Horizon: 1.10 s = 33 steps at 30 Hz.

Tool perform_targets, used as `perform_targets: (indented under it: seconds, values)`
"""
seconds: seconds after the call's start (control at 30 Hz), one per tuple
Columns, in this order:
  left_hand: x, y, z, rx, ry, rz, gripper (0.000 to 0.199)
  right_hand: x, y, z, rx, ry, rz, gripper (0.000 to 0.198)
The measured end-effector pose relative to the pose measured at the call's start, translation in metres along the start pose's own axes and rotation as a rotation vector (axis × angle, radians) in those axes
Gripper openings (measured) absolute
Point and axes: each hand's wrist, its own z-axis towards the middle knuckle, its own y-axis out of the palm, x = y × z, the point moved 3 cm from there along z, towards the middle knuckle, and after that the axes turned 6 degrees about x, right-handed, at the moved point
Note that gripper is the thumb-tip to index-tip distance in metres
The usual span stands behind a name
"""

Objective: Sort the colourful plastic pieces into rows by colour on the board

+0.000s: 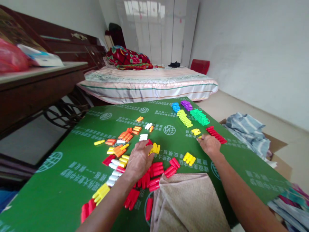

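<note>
My left hand (pixel 139 160) reaches over a pile of small tube-shaped plastic pieces, its fingers curled at a cluster of yellow plastic pieces (pixel 156 148). Part of that cluster is hidden behind the fingers, and a red piece (pixel 149 142) shows just beyond them. Farther right, my right hand (pixel 209 145) is closed in a pinch on a yellow plastic piece (pixel 200 137), mostly covered by the fingertips. Just past it lies a small yellow group (pixel 195 131). Another yellow group (pixel 189 159) rests between my hands.
Neat rows of green (pixel 200 117), red (pixel 216 134), lime-yellow (pixel 184 118), blue (pixel 176 107) and purple (pixel 186 105) pieces line the right side of the green board (pixel 79 141). Loose orange pieces (pixel 126 134) lie left. A folded beige cloth (pixel 190 203) covers the near edge.
</note>
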Motion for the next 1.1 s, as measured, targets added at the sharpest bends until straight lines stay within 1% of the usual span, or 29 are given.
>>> perform_targets:
  seconds: [0.1,0.2,0.33,0.47,0.63,0.73,0.87,1.0,1.03,1.1]
  values:
    - [0.01,0.005,0.015,-0.033,-0.06,0.073,0.036,0.004,0.0,0.001,-0.008,-0.025,0.007,0.032]
    - [0.013,0.009,0.025,-0.056,-0.108,0.129,0.03,0.005,-0.001,0.004,-0.012,-0.027,0.026,0.031]
    - [0.01,0.009,0.029,-0.067,-0.129,0.142,0.021,0.004,0.001,0.008,-0.001,-0.038,0.046,0.031]
    - [0.011,0.007,0.027,-0.02,-0.098,0.12,0.02,0.003,0.003,0.012,0.03,-0.044,0.052,0.031]
    - [0.026,0.01,0.023,0.029,-0.004,0.07,0.017,0.004,0.006,0.014,0.041,-0.035,0.087,0.029]
    - [0.039,0.015,0.022,0.026,0.049,-0.035,0.016,0.005,0.006,0.014,0.047,-0.039,0.108,0.026]
    - [0.055,0.019,0.024,0.018,0.066,-0.177,0.014,0.009,0.004,0.013,0.055,-0.041,0.146,0.025]
    - [0.067,0.024,0.029,-0.023,0.049,-0.267,0.014,0.009,0.0,-0.001,0.09,-0.079,0.305,0.024]
    - [0.068,0.026,0.03,-0.041,0.035,-0.292,0.015,0.005,-0.001,-0.008,0.09,-0.118,0.385,0.024]
    - [0.07,0.03,0.032,-0.082,0.008,-0.355,0.015,-0.006,-0.003,-0.024,0.049,-0.242,0.598,0.028]
